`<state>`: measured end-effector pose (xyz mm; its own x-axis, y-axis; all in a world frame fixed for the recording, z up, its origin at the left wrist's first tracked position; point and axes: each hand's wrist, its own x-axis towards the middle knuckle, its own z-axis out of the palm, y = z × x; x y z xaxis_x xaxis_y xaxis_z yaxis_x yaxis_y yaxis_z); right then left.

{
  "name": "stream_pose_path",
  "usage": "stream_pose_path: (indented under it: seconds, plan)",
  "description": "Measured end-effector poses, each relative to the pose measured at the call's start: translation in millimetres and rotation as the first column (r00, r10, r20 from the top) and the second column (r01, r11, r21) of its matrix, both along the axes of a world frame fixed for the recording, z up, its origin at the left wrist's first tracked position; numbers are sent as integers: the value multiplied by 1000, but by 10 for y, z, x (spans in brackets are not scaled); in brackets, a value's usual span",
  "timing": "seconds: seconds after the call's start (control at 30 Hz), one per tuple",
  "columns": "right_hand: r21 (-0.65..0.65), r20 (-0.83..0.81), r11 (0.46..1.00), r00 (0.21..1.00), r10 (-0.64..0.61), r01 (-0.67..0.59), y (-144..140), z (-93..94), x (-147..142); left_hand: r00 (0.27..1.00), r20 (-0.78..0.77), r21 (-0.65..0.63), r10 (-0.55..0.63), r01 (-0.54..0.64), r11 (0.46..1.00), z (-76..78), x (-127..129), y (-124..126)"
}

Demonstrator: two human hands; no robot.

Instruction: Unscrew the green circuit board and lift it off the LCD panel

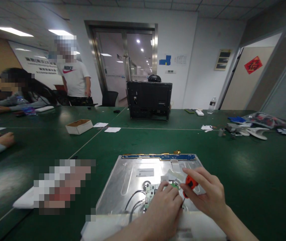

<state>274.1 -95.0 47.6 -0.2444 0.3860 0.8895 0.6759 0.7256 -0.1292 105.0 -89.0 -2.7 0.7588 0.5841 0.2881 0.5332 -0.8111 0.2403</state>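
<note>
A wide green worktop [245,174] fills an office room, with glass doors at the back and other people seated and standing at the far left; just ahead of the person lies a silver panel [132,177], face down, with a blue strip [158,156] along its far edge.

The right hand [208,197] has its fingers [195,175] clamped on an orange screwdriver [190,183], its tip pointing down beside a small white board [151,194] mounted on the panel; the left hand [164,209] rests on that board, fingers together and pressing flat, holding nothing that shows; black cables [132,201] run out to the left of those fingers.

To do this step well, it seems wise to keep the driver upright over the screw so the tip does not slip onto the board; the left hand should steady the board without leaning on its parts; light downward pressure and slow turns would suit a small screw; the cables are best kept out from under the tip.

A black case [149,100] stands well beyond the fingers; a small box [79,126] lies far off to their left.
</note>
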Motion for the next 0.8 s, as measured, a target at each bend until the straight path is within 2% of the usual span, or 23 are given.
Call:
stream_pose_path:
  seconds: [0.1,0.33,0.43,0.53,0.63,0.8]
  plan:
    - [41,-9,999,1000,22,-22,30,9,-2,1000,-10,21,1,0,1000,-18,5,5]
    - [-27,-39,997,997,65,-66,3,25,20,1000,-29,31,-3,4,1000,-24,6,6]
    - [-11,-26,996,996,85,-85,34,1,24,999,-34,36,-5,6,999,-10,2,4]
    - [32,-33,998,998,48,-47,66,-22,22,1000,-31,32,-1,2,999,-5,1,6]
    - [24,-31,1000,999,12,-11,65,-17,31,1000,-23,17,1,-1,1000,-6,3,10]
    - [-14,-20,997,997,80,-80,39,-13,63,1000,-26,20,-2,2,1000,20,4,6]
